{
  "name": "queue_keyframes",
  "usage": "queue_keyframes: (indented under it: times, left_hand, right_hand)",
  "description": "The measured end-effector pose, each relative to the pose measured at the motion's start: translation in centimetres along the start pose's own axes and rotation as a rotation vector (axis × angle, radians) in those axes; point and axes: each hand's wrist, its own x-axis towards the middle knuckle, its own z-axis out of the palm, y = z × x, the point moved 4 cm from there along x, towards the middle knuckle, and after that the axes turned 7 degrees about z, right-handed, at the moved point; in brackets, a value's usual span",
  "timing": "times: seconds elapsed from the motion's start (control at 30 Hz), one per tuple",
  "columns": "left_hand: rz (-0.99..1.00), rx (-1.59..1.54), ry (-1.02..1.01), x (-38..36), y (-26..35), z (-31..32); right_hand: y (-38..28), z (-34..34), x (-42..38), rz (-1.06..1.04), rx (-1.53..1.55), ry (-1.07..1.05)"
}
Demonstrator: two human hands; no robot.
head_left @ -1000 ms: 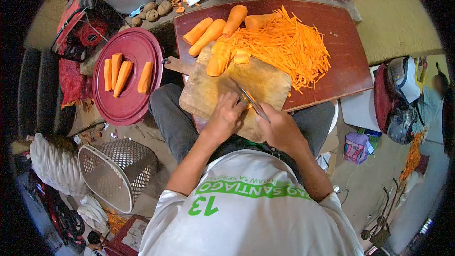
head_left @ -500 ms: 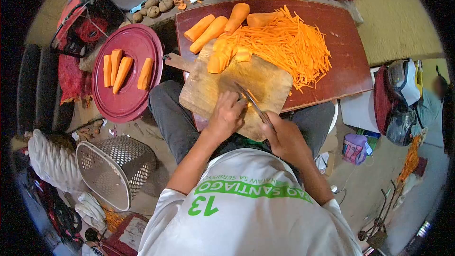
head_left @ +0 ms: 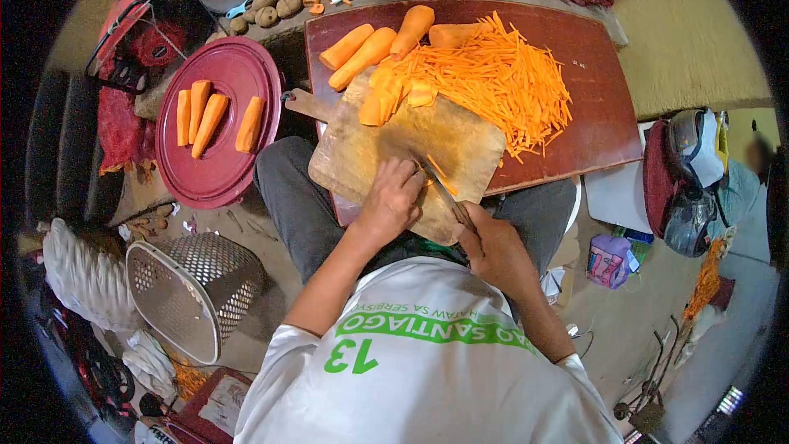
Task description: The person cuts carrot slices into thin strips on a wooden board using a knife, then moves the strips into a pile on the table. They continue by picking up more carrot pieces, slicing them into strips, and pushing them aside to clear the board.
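A wooden cutting board (head_left: 345, 156) with a handle lies across my lap and the table's near edge. My right hand (head_left: 497, 251) is wrapped round the handle of a knife (head_left: 444, 189), its blade slanting over the board. Close against the blade, my left hand (head_left: 393, 197) has its fingers bent and pressed down on carrot, mostly hidden beneath them. A few thin carrot strips (head_left: 437, 167) lie just right of the blade. Carrot slices (head_left: 378, 105) are stacked at the board's far side. Beyond them spreads a large heap of carrot strips (head_left: 518, 82).
Whole peeled carrots (head_left: 362, 57) rest on the red table (head_left: 596, 74), behind the board. More carrots (head_left: 210, 125) sit on a round red lid (head_left: 230, 70) to the left. A perforated basket (head_left: 177, 304) lies on its side on the floor. Potatoes (head_left: 265, 16) are at the back left.
The knife has shifted slightly on the board beside my left fingers, and a cut strip now lies farther from the blade. Both hands keep their grip. The whole view has shifted a little.
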Motion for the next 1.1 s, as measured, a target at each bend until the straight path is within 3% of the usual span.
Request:
queue_keyframes:
  times: [0.17, 0.37, 0.67, 0.87, 1.1]
  left_hand:
    - [-0.024, -0.011, -0.035, -0.1, -0.3, 0.5]
    - [-0.029, 0.002, -0.013, 0.0, 0.1, 0.0]
    - [-0.033, -0.004, -0.037, 0.1, -0.2, 0.2]
    - [-0.024, 0.0, 0.031, 0.0, -0.1, 0.3]
    - [-0.017, 0.009, -0.001, 0.0, 0.0, 0.3]
  right_hand:
    - [1.2, 1.8, 3.3, -0.076, 0.032, 0.109]
    - [0.3, 0.2, 0.8, 0.024, 0.08, 0.028]
    - [0.9, 1.4, 3.3, -0.033, 0.063, 0.083]
    - [1.2, 0.7, -0.7, 0.003, 0.056, 0.051]
    - [1.1, 1.9, 3.0, -0.042, 0.13, 0.089]
